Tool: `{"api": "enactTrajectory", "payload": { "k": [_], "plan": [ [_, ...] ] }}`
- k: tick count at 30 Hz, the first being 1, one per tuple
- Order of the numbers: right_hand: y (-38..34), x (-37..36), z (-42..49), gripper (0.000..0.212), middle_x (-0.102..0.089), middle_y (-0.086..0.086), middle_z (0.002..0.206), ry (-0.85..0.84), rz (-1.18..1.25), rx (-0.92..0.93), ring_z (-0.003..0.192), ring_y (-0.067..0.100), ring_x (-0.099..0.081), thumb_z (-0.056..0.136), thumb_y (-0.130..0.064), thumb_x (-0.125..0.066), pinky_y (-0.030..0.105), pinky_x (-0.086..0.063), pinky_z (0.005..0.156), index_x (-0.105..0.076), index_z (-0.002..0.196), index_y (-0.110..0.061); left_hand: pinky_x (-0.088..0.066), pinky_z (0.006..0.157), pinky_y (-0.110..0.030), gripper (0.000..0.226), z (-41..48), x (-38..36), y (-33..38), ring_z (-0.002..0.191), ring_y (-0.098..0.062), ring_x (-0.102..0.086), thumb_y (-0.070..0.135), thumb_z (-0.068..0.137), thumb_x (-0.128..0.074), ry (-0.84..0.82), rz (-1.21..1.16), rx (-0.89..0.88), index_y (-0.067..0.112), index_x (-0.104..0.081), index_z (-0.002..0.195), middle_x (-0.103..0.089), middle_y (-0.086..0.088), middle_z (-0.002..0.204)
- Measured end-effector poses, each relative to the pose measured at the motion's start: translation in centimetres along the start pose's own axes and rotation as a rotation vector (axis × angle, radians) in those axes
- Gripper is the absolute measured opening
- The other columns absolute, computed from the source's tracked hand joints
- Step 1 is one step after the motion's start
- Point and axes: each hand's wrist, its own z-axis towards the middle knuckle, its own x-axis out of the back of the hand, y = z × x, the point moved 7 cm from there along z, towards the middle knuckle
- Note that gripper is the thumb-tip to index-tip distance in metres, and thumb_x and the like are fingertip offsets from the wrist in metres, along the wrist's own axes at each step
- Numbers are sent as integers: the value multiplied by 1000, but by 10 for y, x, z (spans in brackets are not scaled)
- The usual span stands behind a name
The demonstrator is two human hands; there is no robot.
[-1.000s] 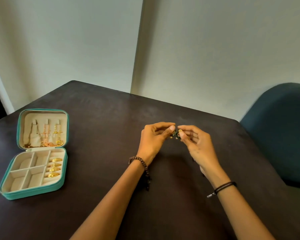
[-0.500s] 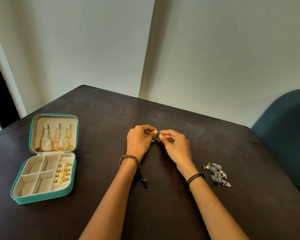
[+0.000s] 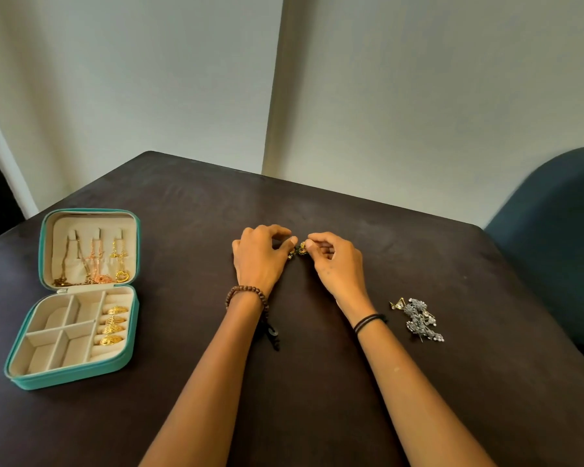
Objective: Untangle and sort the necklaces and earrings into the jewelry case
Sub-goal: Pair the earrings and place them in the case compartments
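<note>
Left hand (image 3: 257,261) and right hand (image 3: 338,266) each pinch a small gold-and-green earring cluster (image 3: 298,251) over the dark bench (image 3: 189,237), apparently to tease it apart; the open teal jewelry case (image 3: 75,374) waits well to the left.

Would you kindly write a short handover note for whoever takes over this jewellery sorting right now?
Left hand and right hand: both pinch one small gold-and-dark piece between them, over the table.
Jewelry case: open at the table's left; necklaces hang in its lid, four gold pieces sit in its slotted column.
Silver tangle: on the table, right of the right forearm, untouched.
Left: separate the held piece, store it, then sort the silver tangle.
</note>
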Motion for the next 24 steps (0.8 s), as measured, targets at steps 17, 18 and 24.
{"api": "enactTrajectory", "payload": {
  "k": [17,18,24],
  "plan": [
    [29,144,-63,8,-73,-8,93,21,-282,3,82,0,-64,93,-19,-71,3,-43,71,-77,99,-20,-42,78,-23,16,-81,-42,118,84,-1,-47,38,92,-64,-257,-93,-448,32,-73,105,-69,14,95],
    [35,154,-66,7,-74,-8,91,31,-277,-21,81,-3,-63,92,-18,-72,0,-41,69,-77,97,-19,-43,82,-26,20,-88,-49,122,88,-3,-48,42,92,-64,-304,-76,-466,32,-73,107,-69,14,97],
    [72,191,-85,11,-75,-9,92,63,-298,-169,80,-8,-61,94,-29,-71,1,-40,64,-79,96,-21,-46,90,-33,35,-109,-78,126,104,-12,-50,49,89,-66,-469,-9,-485,29,-70,117,-64,7,107]
  ]
}}
